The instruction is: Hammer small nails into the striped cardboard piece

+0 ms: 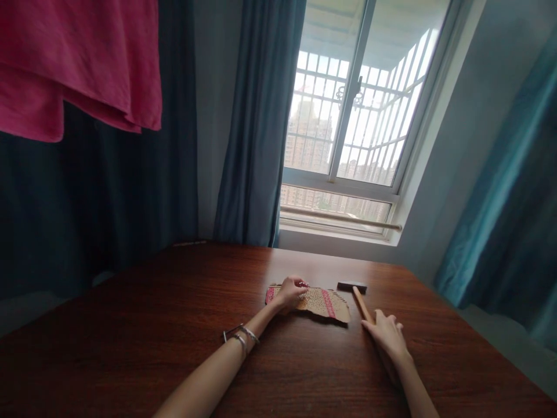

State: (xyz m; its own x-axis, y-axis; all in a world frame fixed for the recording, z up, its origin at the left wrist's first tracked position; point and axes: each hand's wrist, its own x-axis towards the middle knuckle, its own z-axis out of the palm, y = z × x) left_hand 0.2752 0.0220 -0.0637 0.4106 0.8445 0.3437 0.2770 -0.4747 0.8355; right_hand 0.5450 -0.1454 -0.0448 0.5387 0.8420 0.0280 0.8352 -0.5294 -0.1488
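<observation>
A flat, ragged-edged piece of cardboard (337, 309) with pink bands and many small dark marks lies on the wooden table. My left hand (292, 293) rests over its left half, the fingertips pinched together; whatever is between them is too small to name. To the right lies a hammer (359, 299) with a dark head and a wooden handle, its head pointing away from me. My right hand (387, 334) is around the handle, thumb on the left side and fingers loosely curled on the right. Part of the handle is hidden under the palm.
The brown table (174, 325) stretches to both sides. Behind it are a barred window (348, 116) and a blue curtain (256, 128). A pink cloth (87, 64) hangs at the upper left. Another curtain (491, 220) hangs on the right.
</observation>
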